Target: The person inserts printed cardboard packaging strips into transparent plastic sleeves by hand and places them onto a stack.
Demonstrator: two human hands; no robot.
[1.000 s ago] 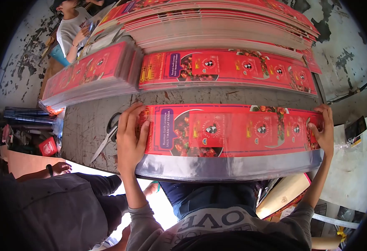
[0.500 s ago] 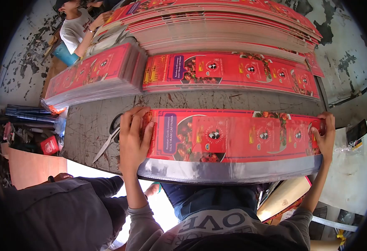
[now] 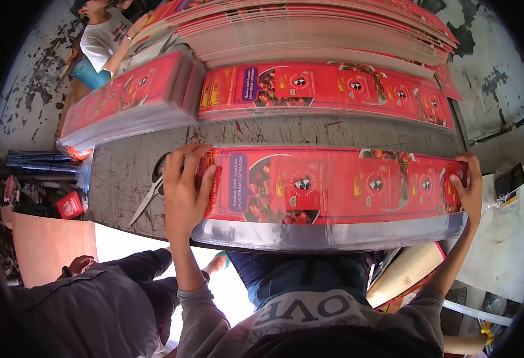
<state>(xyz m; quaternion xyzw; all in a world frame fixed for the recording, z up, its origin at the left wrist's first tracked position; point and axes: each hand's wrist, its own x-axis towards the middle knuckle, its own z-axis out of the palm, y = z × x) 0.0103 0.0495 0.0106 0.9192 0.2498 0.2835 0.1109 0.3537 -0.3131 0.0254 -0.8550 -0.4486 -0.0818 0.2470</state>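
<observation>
A long red printed stack (image 3: pixel 333 188) in clear plastic lies across the near edge of the table, its silvery plastic border toward me. My left hand (image 3: pixel 185 194) grips its left end, thumb on top and fingers round the far corner. At the right end my right hand (image 3: pixel 468 188) holds the stack the same way, thumb on the print. Left of my left hand lie scissors (image 3: pixel 150 197) with black handles, partly hidden by that hand. Beyond, a similar red stack (image 3: pixel 327 92) lies parallel, and another plastic-wrapped stack (image 3: pixel 125 95) sits at an angle on the left.
Tall piles of red printed sheets (image 3: pixel 321 36) fill the far side of the table (image 3: pixel 119 173). A person in a white shirt (image 3: pixel 104 42) is at the far left, by a blue container (image 3: pixel 89 73). Another person in dark clothes (image 3: pixel 95 310) sits at the lower left.
The view has shifted slightly. Both hands keep hold of the red stack's ends. The far person's arm has come to reach toward the piles since the earliest frame.
</observation>
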